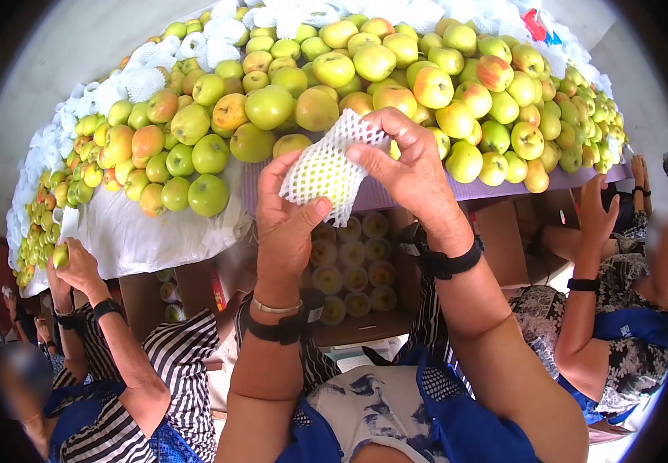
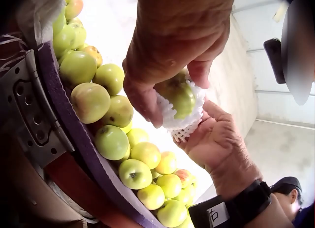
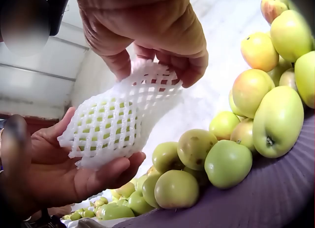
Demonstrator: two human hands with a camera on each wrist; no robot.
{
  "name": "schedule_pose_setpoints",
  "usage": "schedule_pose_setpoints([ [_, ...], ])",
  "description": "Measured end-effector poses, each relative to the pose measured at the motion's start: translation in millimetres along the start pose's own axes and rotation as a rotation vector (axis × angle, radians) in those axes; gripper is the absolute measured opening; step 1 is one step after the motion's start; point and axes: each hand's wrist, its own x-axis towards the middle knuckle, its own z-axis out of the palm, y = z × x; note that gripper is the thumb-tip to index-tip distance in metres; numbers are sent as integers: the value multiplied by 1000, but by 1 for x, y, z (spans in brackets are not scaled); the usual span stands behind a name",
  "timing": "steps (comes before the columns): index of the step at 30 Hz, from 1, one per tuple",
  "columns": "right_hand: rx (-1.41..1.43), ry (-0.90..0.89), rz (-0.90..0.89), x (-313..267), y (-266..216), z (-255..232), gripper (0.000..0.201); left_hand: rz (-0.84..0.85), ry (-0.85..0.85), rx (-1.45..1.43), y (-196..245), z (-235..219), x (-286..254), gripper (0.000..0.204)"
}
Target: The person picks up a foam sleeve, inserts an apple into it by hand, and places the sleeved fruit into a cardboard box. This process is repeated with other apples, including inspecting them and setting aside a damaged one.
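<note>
A green apple (image 2: 184, 101) sits inside a white foam net sleeve (image 1: 324, 171), held up in front of the apple pile. My left hand (image 1: 284, 220) grips the apple through the net, its thumb and fingers curled around the sides. With thumb and fingers, my right hand (image 1: 419, 166) pinches the loose end of the sleeve. In the right wrist view the sleeve narrows beyond the apple toward the right fingers (image 3: 194, 70), and green skin shows through the mesh. From the left wrist view, the apple's bare end pokes out of the sleeve's ragged opening.
Loose apples (image 1: 334, 69) lie heaped over the table, its purple padded edge (image 1: 457, 189) facing me. White foam nets (image 1: 145, 73) are piled behind them. Below stands a cardboard box (image 1: 365, 328) with netted apples in rows. People work close by on both sides, one holding an apple (image 1: 60, 255).
</note>
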Motion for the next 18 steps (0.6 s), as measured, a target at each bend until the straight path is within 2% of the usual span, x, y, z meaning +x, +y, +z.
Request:
schedule_pose_setpoints([
  [1,53,-11,26,0,-4,1,14,0,-2,6,0,1,-1,59],
  [4,135,-104,251,2,-9,-1,16,12,3,2,2,6,-1,59],
  [7,172,-55,182,2,-4,2,16,27,26,-22,1,7,-1,56],
  [10,-102,74,-199,-1,4,12,17,7,21,18,-2,1,-2,53],
  [13,-553,108,-432,-3,5,15,24,-12,19,81,-3,0,-4,49],
  [17,-450,70,-410,-8,-1,21,26,36,46,129,-7,-1,-3,47],
  [18,-469,31,-467,-8,-3,22,26,60,42,134,-7,-2,-3,46],
])
